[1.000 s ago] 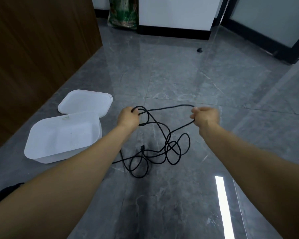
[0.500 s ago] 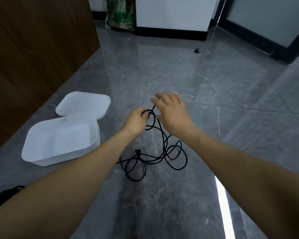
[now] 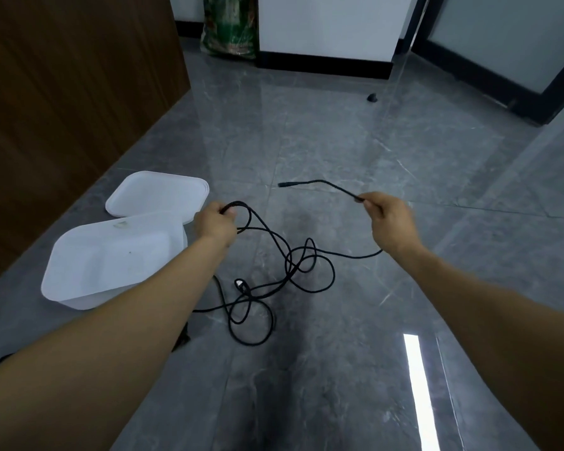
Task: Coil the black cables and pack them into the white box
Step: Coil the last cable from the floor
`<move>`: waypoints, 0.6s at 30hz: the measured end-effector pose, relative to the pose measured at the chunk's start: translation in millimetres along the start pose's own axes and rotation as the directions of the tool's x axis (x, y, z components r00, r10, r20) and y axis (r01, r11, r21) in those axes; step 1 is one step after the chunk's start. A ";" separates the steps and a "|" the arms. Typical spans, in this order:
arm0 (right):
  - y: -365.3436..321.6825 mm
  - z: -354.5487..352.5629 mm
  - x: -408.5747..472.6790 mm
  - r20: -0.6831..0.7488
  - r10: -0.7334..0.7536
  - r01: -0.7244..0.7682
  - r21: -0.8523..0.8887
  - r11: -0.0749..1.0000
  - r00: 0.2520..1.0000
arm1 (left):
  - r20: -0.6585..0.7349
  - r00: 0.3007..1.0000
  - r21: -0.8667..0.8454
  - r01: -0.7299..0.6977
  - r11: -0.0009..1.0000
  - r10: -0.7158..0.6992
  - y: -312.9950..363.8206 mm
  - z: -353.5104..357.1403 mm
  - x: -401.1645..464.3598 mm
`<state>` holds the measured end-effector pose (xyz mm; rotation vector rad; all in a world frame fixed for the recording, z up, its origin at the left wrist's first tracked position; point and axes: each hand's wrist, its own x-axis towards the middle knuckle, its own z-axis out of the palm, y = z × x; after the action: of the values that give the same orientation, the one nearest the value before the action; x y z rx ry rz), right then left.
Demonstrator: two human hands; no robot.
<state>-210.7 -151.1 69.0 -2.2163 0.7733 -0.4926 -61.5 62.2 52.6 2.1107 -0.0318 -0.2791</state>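
My left hand (image 3: 214, 224) at frame centre-left clenches gathered loops of black cable (image 3: 293, 265). My right hand (image 3: 389, 219), centre-right, pinches free end, stretching next loop's length. Rest lies tangled on floor between. Open white box (image 3: 79, 288) waits lower left, lid (image 3: 157, 193) beside.

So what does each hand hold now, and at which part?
Both hold the black cable. The left hand grips a few gathered loops; the right hand pinches it near one free end.

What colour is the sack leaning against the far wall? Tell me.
Dark green with reddish print, the sack shows in the head view.
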 end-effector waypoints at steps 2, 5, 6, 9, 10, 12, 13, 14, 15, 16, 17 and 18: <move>3.0 2.7 -0.7 0.057 0.015 -0.010 -0.087 0.996 0.998 | 0.011 0.999 -0.019 -0.040 0.999 0.040 2.5 1.8 -2.5; -2.5 9.2 0.8 0.107 0.040 -0.021 -0.174 0.984 0.993 | 0.037 0.992 -0.100 -0.114 0.988 0.118 9.0 5.3 -7.6; -6.7 11.3 0.5 0.126 0.038 -0.012 -0.202 0.979 0.991 | 0.040 0.989 -0.118 -0.138 0.983 0.144 11.0 6.2 -9.3; -21.0 22.0 -4.7 0.244 -0.014 0.104 -0.359 0.928 0.970 | 0.063 0.971 -0.135 -0.221 0.966 0.231 16.8 8.9 -14.6; -26.7 26.4 -7.4 0.291 -0.022 0.146 -0.413 0.899 0.957 | 0.086 0.959 -0.142 -0.257 0.956 0.270 19.0 9.7 -16.8; -36.6 35.9 -11.6 0.369 -0.027 0.223 -0.499 0.838 0.929 | 0.152 0.921 -0.160 -0.334 0.929 0.357 23.4 12.0 -20.1; -40.7 40.3 -13.6 0.387 -0.019 0.238 -0.526 0.816 0.922 | 0.193 0.900 -0.173 -0.361 0.916 0.391 25.5 13.0 -21.7; -43.2 44.2 -14.9 0.384 -0.003 0.229 -0.544 0.808 0.923 | 0.233 0.879 -0.188 -0.378 0.906 0.416 27.3 14.1 -23.3; -44.9 47.1 -15.5 0.364 0.009 0.206 -0.547 0.812 0.931 | 0.267 0.859 -0.204 -0.393 0.897 0.437 29.7 15.0 -25.8; -46.1 49.3 -15.4 0.337 0.022 0.173 -0.535 0.827 0.941 | 0.291 0.840 -0.223 -0.406 0.886 0.458 31.6 16.5 -27.5; -46.6 50.8 -14.7 0.313 0.035 0.137 -0.512 0.848 0.949 | 0.311 0.823 -0.241 -0.415 0.877 0.475 33.0 17.6 -28.8; -46.6 51.5 -13.8 0.293 0.056 0.098 -0.486 0.869 0.954 | 0.325 0.810 -0.258 -0.420 0.870 0.488 34.1 18.4 -30.6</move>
<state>-175.2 -89.9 67.7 -2.6921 0.7722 0.0565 -92.2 32.8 77.8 1.7766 -0.7161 -0.3801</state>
